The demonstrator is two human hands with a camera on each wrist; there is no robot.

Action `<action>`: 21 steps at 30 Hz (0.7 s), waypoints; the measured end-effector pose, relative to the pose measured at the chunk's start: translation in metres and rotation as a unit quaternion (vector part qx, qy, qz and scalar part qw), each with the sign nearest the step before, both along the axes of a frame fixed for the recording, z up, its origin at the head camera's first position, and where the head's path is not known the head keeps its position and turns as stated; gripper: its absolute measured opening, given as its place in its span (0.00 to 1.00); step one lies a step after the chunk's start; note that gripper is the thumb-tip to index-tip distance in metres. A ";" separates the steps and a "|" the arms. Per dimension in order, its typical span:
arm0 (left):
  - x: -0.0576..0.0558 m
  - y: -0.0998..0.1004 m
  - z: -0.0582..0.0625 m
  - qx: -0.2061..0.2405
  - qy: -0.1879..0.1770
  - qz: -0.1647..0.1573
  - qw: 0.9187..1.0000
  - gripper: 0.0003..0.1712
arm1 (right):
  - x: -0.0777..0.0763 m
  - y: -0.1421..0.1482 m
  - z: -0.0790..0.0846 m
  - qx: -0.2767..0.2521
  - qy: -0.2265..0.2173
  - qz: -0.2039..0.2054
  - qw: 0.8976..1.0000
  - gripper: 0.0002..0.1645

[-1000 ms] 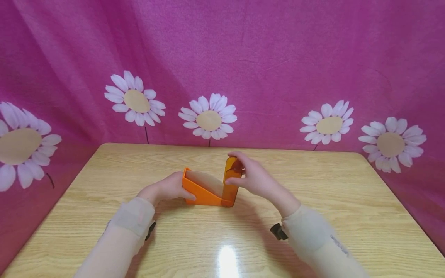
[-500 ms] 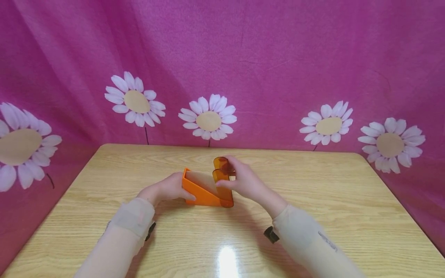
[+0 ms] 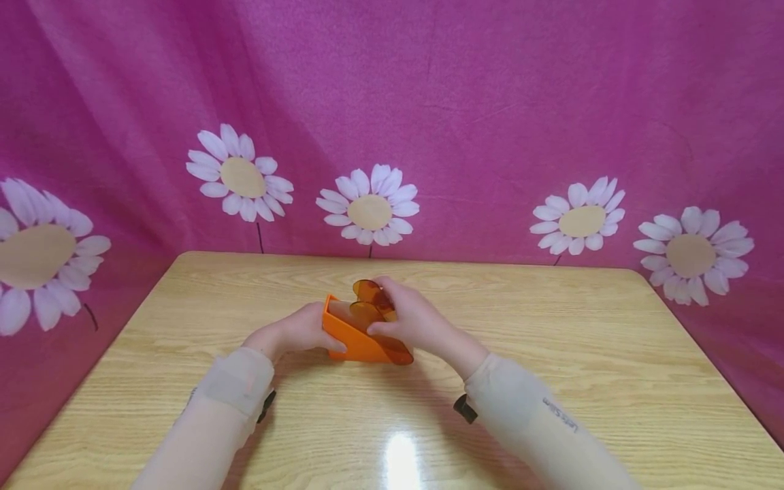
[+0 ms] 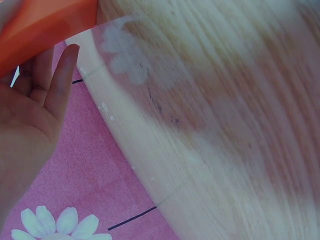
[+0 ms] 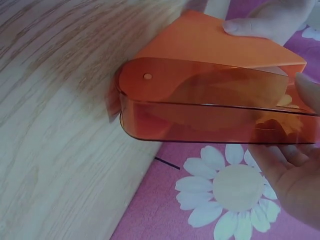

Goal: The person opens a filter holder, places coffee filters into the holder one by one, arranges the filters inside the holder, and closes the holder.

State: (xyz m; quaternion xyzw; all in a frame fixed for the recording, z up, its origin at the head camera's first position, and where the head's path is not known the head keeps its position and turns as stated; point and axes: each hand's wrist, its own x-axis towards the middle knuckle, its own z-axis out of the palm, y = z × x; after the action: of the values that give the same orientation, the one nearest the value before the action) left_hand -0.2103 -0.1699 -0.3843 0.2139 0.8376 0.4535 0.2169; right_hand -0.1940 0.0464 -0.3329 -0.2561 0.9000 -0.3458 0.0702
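Note:
Near the middle of the table stands an orange box [image 3: 355, 342] with a sloping top and light brown paper [image 3: 339, 309] inside, perhaps coffee filters. A see-through amber lid [image 3: 365, 313] pivots on a pin at the box's lower right corner and leans left over the slope, partly raised. My left hand [image 3: 300, 329] grips the box's tall left end, thumb on the near side. With thumb in front and fingers behind, my right hand [image 3: 419, 318] holds the lid near its free end. In the right wrist view the lid [image 5: 195, 122] overlaps the box's side wall.
The wooden table [image 3: 551, 327] has rounded far corners. Behind it and at both sides hangs a magenta cloth [image 3: 478, 136] printed with white daisies. A bright light reflection [image 3: 401, 463] lies at the table's front.
My right hand has moved left and swung the lid from upright down toward the box's sloping top, covering more of the paper. The left hand keeps its hold on the box.

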 end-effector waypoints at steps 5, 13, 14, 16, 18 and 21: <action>0.001 -0.001 0.001 0.000 0.005 -0.010 1.000 0.25 | 0.000 -0.004 -0.003 0.005 0.009 0.014 1.000 0.39; 0.001 0.000 0.002 -0.014 0.000 0.002 1.000 0.26 | 0.001 -0.008 -0.005 0.013 0.007 0.020 1.000 0.38; 0.001 0.000 0.002 -0.016 0.000 0.005 1.000 0.26 | 0.000 -0.009 -0.006 0.017 0.007 0.020 1.000 0.38; 0.001 0.001 0.002 -0.020 -0.005 0.012 1.000 0.27 | 0.000 -0.010 -0.006 0.023 0.009 0.022 0.999 0.38; 0.001 0.001 0.002 -0.022 -0.010 0.019 1.000 0.28 | 0.000 -0.011 -0.006 0.029 0.013 0.024 0.999 0.37; 0.001 0.000 0.002 -0.021 -0.012 0.021 0.999 0.29 | 0.000 -0.012 -0.006 0.036 0.023 0.030 0.999 0.37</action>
State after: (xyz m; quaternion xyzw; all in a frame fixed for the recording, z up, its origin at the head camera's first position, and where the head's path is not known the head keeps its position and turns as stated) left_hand -0.2090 -0.1700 -0.3819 0.1864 0.8483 0.4431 0.2221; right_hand -0.1940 0.0342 -0.3391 -0.2880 0.9050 -0.3055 0.0692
